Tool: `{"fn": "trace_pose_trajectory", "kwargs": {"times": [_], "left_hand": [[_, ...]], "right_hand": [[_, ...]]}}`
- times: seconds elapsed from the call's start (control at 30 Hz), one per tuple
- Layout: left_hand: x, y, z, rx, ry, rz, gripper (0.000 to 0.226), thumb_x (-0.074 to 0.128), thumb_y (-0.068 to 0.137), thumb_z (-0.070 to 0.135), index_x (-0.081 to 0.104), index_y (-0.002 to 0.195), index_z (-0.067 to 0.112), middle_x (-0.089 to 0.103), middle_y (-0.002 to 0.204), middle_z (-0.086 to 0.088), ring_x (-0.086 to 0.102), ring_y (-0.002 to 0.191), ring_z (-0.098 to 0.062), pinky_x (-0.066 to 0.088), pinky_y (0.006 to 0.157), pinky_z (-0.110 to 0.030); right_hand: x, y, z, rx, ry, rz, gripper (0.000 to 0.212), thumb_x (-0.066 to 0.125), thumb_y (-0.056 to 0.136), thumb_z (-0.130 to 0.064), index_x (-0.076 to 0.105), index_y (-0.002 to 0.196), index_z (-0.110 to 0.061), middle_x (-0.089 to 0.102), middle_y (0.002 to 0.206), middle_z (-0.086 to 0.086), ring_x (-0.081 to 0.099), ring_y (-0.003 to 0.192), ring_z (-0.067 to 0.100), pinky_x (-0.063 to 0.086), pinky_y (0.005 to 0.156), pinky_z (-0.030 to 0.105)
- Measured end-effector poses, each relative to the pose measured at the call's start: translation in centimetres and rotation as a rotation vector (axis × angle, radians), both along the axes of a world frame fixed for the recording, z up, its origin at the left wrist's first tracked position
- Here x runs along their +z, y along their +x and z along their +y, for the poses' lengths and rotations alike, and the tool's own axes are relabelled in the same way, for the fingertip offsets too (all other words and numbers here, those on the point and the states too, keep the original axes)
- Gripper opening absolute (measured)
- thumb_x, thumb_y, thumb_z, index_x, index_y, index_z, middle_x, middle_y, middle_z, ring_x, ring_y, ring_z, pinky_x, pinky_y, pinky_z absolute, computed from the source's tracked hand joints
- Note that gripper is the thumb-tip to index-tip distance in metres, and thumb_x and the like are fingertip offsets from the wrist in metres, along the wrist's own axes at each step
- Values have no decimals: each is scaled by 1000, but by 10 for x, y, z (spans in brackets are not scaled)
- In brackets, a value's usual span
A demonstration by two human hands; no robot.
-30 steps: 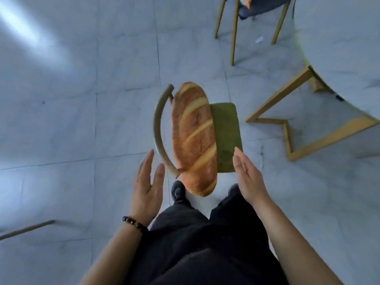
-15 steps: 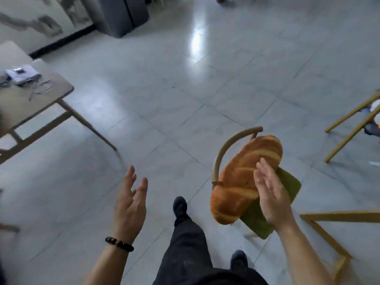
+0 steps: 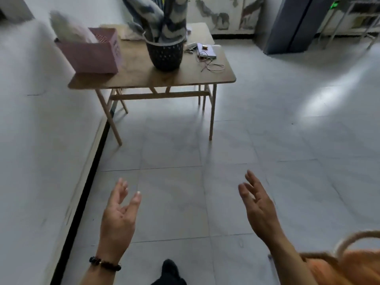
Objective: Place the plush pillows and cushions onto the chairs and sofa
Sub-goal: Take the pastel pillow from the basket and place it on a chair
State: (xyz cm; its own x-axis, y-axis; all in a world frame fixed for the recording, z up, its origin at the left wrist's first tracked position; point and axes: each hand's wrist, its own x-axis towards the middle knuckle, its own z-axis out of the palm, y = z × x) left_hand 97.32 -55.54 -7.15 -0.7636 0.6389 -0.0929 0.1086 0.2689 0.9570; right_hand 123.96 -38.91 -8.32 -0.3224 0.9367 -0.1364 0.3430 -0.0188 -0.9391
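Note:
Both of my hands are empty and raised over the tiled floor, fingers spread: my left hand (image 3: 119, 217) with a bead bracelet at the wrist, my right hand (image 3: 259, 208) further right. The bread-shaped plush pillow (image 3: 349, 268) lies on a chair with a curved wooden backrest (image 3: 353, 237) at the bottom right corner, partly cut off. Ahead, a wooden table (image 3: 148, 79) carries a pink basket (image 3: 92, 52) with a white fluffy cushion (image 3: 67, 27) in it and a dark basket (image 3: 164, 52) stuffed with a grey-blue patterned plush (image 3: 158, 19).
A white wall with a black baseboard (image 3: 82, 202) runs along the left. Small items and wires (image 3: 205, 54) lie on the table's right end. A dark cabinet (image 3: 292, 23) stands at the back right. My dark shoe (image 3: 169, 270) shows at the bottom.
My view has swung left from the chair toward the table. My right hand has come off the bread pillow, which stays on the chair, now at the bottom right.

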Motion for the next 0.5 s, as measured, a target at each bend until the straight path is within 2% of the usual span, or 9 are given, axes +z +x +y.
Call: {"fn": "trace_pose_trajectory", "kwargs": {"times": [0.1, 0.17, 0.23, 0.37, 0.5], "left_hand": [[7, -65, -14, 110, 4, -19, 59, 61, 97, 21, 39, 151, 22, 51, 148, 5, 48, 134, -9, 38, 104, -25], [15, -105, -15, 165, 21, -50, 58, 61, 97, 22, 41, 150, 21, 53, 142, 5, 51, 131, -10, 40, 113, -38], [18, -143, -9, 212, 34, -88, 55, 60, 98, 19, 41, 150, 20, 54, 139, 4, 53, 127, -11, 40, 114, -47], [5, -214, 17, 269, 40, -128, 52, 58, 100, 18, 42, 150, 20, 54, 140, 5, 55, 125, -10, 43, 112, -48], [-22, -290, 61, 264, 8, -156, 53, 57, 100, 17, 41, 150, 19, 54, 141, 4, 53, 130, -14, 45, 110, -46]], "right_hand": [[8, -84, 5, 136, -8, 19, 69, 54, 88, -54, 34, 152, -41, 47, 146, -16, 50, 123, -11, 45, 105, 21], [16, -128, 10, 189, 8, 13, 70, 54, 90, -53, 32, 155, -38, 43, 154, -16, 49, 131, -4, 44, 109, 26], [19, -166, 20, 237, 26, 7, 71, 53, 91, -51, 31, 157, -36, 40, 157, -16, 48, 135, -3, 43, 105, 19], [3, -239, 56, 272, 29, -2, 70, 53, 92, -50, 33, 158, -34, 42, 158, -14, 47, 132, -10, 43, 93, 3], [-28, -319, 104, 257, 0, 7, 65, 55, 94, -51, 36, 155, -36, 46, 155, -11, 46, 129, -15, 42, 94, 7]]}}
